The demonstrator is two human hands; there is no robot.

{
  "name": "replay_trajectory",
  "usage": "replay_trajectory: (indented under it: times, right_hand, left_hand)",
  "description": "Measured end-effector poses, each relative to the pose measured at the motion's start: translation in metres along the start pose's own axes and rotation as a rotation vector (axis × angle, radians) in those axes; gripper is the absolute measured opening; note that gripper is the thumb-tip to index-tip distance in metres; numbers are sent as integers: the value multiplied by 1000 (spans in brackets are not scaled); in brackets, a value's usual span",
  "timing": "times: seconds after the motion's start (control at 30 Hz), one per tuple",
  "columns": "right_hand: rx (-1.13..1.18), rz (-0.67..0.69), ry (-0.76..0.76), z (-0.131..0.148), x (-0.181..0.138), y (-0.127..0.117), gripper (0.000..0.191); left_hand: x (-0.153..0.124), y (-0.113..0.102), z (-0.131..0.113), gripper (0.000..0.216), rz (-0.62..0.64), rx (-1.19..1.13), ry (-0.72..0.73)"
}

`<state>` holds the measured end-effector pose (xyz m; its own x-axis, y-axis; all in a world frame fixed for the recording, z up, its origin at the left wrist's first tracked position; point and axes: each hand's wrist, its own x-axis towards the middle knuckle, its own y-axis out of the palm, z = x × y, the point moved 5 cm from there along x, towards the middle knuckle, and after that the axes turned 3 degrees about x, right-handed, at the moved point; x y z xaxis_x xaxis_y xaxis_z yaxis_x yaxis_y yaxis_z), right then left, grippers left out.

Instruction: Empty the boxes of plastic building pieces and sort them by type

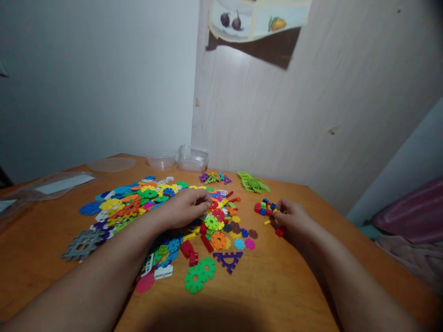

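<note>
My left hand [190, 205] rests over the right part of a big heap of colourful plastic building pieces, fingers curled down at a red notched disc [214, 204]. Whatever those fingertips hold, if anything, is hidden. On the right, my right hand [290, 214] has thumb and fingers pinched together at a small group of toy bricks [263, 208] in red, blue, green and yellow. What is between the fingertips is too small to tell. A yellow stick piece [266, 222] and a red piece [281, 231] lie just below that hand.
Lime-green pieces [252, 182] and a purple-and-yellow pile [214, 177] lie at the back. Clear plastic containers [192, 159] stand by the wall. Nearer are a purple triangle [229, 260], green notched discs [195, 279] and a grey lattice piece [83, 244].
</note>
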<state>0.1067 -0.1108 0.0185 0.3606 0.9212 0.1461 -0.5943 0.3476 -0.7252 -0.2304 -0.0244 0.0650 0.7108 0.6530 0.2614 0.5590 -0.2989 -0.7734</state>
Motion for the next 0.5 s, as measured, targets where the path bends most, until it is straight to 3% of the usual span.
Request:
replay_trajectory:
  times: [0.07,0.17,0.5]
  right_hand:
    - [-160,17,-59,5,2,3,6]
    - [-299,53,-114,8,6,8,14]
    - [-258,78,-128,10,4,15,3]
  left_hand:
    - [0,2,1,23,9,-1,13]
    - [1,4,3,23,22,12,29]
    - [0,8,2,22,50,38,42]
